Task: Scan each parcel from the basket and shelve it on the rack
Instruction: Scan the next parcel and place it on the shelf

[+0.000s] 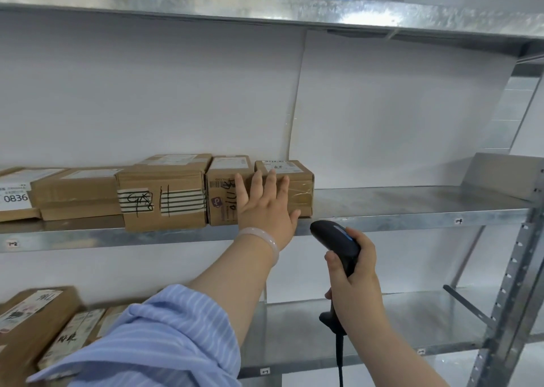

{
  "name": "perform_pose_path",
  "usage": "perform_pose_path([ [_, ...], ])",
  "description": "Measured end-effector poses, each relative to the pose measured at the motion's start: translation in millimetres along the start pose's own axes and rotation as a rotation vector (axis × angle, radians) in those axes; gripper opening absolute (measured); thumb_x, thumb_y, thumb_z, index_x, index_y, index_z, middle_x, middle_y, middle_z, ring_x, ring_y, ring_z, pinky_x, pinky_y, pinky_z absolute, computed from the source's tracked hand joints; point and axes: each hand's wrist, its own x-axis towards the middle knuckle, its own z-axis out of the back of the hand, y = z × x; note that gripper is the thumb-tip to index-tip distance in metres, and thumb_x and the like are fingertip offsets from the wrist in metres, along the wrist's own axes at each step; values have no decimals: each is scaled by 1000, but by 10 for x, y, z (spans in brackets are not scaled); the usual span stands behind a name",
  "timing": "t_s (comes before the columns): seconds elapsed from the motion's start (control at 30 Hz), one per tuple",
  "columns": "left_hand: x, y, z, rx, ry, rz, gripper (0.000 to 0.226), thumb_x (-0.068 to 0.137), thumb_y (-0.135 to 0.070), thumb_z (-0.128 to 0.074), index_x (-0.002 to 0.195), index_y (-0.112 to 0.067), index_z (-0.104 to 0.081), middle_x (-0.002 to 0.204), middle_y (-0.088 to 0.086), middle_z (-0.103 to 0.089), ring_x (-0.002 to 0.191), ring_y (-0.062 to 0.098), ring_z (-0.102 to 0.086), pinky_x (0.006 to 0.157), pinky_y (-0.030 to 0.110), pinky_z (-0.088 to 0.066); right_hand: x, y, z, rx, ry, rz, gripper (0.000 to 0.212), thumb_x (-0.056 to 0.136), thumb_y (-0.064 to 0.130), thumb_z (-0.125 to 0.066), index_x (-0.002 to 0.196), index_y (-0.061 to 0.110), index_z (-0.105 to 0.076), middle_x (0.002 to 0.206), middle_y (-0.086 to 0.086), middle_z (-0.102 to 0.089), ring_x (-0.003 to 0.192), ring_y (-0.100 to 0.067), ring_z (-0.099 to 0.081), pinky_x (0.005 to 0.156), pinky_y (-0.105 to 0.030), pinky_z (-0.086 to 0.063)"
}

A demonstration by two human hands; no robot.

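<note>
A small brown cardboard parcel (pixel 300 186) is seen at the right end of a row of boxes on the middle shelf (pixel 397 207) of a galvanised steel rack (pixel 512 283), its front face largely covered by the left hand (pixel 266 207). The grip of that hand is fully open. The fingers are spread and held straight against the cardboard, the thumb is laid near the parcel's lower edge by the shelf's front lip, and nothing is enclosed. The outermost finger overlaps the neighbouring brown box with a purple sticker (pixel 220 192). The left arm is stretched forward and upward from a rolled blue striped sleeve (pixel 159 336), and a pale pink bangle (pixel 265 239) is worn at the wrist.

Just below the shelf's edge, a black handheld barcode scanner (pixel 335 239) is held upright in the right hand (pixel 356 280). The grip is closed round the handle, the head is tilted up and to the left, and the cable is left hanging.

Further left, a wider box bound with striped tape (pixel 162 195) and a flat parcel labelled 0836 (pixel 14 195) are lined up. More labelled cardboard parcels (pixel 32 319) are stacked on the lower shelf (pixel 382 328).
</note>
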Motion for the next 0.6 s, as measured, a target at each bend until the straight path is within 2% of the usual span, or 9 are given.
perform_pose_path([
  [0.1, -106, 42, -4, -70, -15, -13, 69, 97, -62, -23, 158, -32, -7, 167, 0, -2, 151, 29, 9, 107, 60, 28, -68, -49, -54, -17, 24, -23, 54, 98, 25, -57, 108, 71, -32, 111, 17, -60, 73, -22, -64, 65, -24, -48],
  [0.2, -447, 193, -71, -145, -71, -17, 65, 97, -62, -22, 157, -39, -9, 167, -1, -10, 152, 29, 4, 113, 59, 21, -228, -117, -149, -34, 48, -40, 50, 97, 27, -58, 114, 68, -33, 115, 13, -62, 80, -24, -64, 71, -32, -52],
  [0.27, -761, 352, -162, -175, -37, 17, 64, 97, -65, -19, 156, -42, -8, 166, -3, -11, 153, 29, 0, 114, 57, 21, -400, -172, -255, -36, 85, -59, 49, 96, 29, -57, 118, 66, -33, 117, 10, -63, 83, -24, -64, 75, -40, -55],
  [0.33, -1094, 579, -283, -185, 53, 78, 65, 96, -67, -15, 155, -45, 1, 167, -5, -4, 152, 27, 6, 111, 54, 25, -610, -221, -409, -33, 137, -86, 49, 96, 29, -57, 119, 65, -34, 118, 9, -64, 84, -23, -63, 77, -44, -57],
  [0.47, -1770, 1233, -476, -177, 194, 206, 68, 91, -72, -6, 152, -47, 11, 166, -9, 7, 151, 22, 15, 113, 55, 22, -1037, -202, -870, 0, 270, -107, 53, 97, 28, -58, 115, 70, -33, 116, 8, -64, 85, -18, -64, 71, -33, -53],
  [0.6, -2445, 1983, -450, -136, 252, 357, 66, 94, -71, -16, 151, -51, 8, 166, -11, 4, 152, 22, 7, 113, 53, 19, -1498, 32, -1504, 48, 422, -86, 59, 97, 23, -59, 113, 73, -33, 114, 16, -59, 84, -1, -61, 66, -20, -49],
])
